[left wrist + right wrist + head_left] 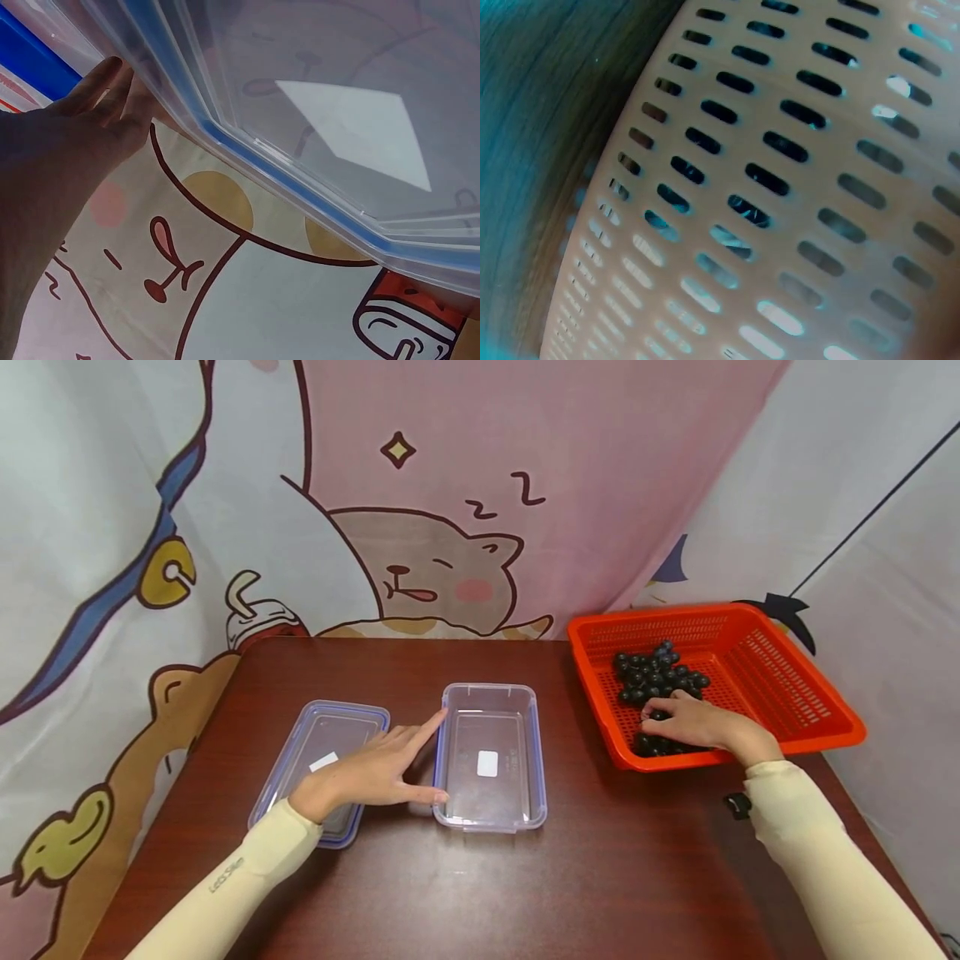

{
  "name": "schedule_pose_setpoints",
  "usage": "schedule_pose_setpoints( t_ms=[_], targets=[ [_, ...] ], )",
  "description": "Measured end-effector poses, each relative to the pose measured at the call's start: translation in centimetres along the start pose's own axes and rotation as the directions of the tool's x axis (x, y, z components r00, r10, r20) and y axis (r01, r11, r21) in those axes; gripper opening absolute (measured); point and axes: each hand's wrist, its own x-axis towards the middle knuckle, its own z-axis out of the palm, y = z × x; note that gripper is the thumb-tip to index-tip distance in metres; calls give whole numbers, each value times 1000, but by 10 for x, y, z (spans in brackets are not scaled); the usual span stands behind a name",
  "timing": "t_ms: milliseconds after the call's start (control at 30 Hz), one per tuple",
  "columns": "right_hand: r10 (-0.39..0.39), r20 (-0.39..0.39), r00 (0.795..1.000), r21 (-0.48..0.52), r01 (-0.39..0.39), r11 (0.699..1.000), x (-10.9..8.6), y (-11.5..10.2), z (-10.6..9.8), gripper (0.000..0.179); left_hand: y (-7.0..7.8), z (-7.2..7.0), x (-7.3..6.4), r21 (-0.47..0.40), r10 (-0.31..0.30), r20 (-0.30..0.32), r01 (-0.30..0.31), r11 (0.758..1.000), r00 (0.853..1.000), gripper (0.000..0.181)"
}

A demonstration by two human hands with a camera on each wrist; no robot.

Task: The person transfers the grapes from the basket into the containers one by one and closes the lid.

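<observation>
A clear plastic food container [491,810] with a white label inside sits at mid-table. My left hand [382,768] spreads thumb and index finger straight against its left rim. Beneath that hand and forearm lies the container's clear lid [292,777], with a blue seal; the left wrist view shows the lid [307,180] close up beside the hand [97,120]. My right hand [693,720] reaches into a red plastic basket [813,693], fingers curled round a dark grape [660,715]. More black grapes [648,677] lie beyond its fingertips.
The basket's slotted wall [765,180] fills most of the right wrist view. A dark reddish-brown table [600,860] carries everything, with a cartoon-printed curtain [442,568] behind it. A small black object [737,806] shows beside the right wrist.
</observation>
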Motion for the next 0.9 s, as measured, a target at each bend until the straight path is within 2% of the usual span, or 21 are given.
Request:
schedule_pose_setpoints(
  t_ms=[100, 333, 600, 900],
  targets=[
    [-26, -22, 999, 28, 27, 999, -1, 1, 1, 41, 0, 0, 0, 4, 3, -3, -3, 1000, 1000, 121],
    [-75, -129, 989, 86, 86, 993, -7, 7, 1, 26, 1, -2, -1, 2, 11, -1, -11, 1000, 1000, 120],
    [-51, -220, 974, 121, 79, 990, -26, 1, -12, 31, 1, -1, 0, 1, 14, -8, -14, 1000, 1000, 120],
    [-21, -272, 962, 154, 65, 986, -31, -3, -14, 41, 1, 0, -1, 19, 20, -20, -20, 1000, 1000, 120]
  ],
)
